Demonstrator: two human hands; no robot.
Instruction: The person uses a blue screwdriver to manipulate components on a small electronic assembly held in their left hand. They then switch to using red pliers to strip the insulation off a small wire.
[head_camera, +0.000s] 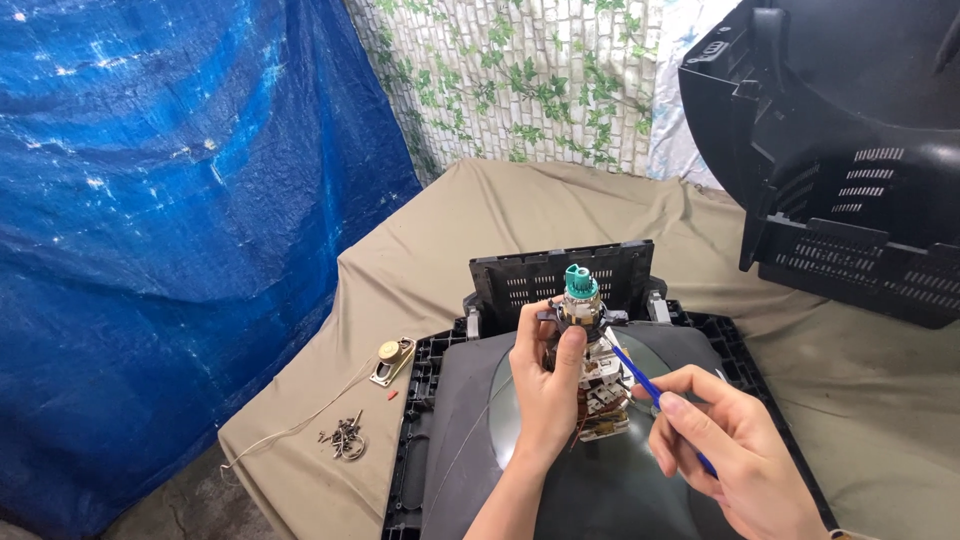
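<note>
My left hand (545, 385) grips an upright electronic part (590, 345), a coil assembly with a green cap on top and white connectors and wires low down. It stands on the neck of a dark picture tube (590, 480) lying in a black plastic frame (425, 400). My right hand (730, 455) pinches a thin blue tool (640, 378), and its tip touches the part's right side.
A small round speaker (392, 358) with a thin wire and a pile of several screws (343, 438) lie on the tan cloth (480, 210) to the left. A large black plastic back cover (850, 150) stands at the upper right. Blue tarpaulin (170, 230) hangs on the left.
</note>
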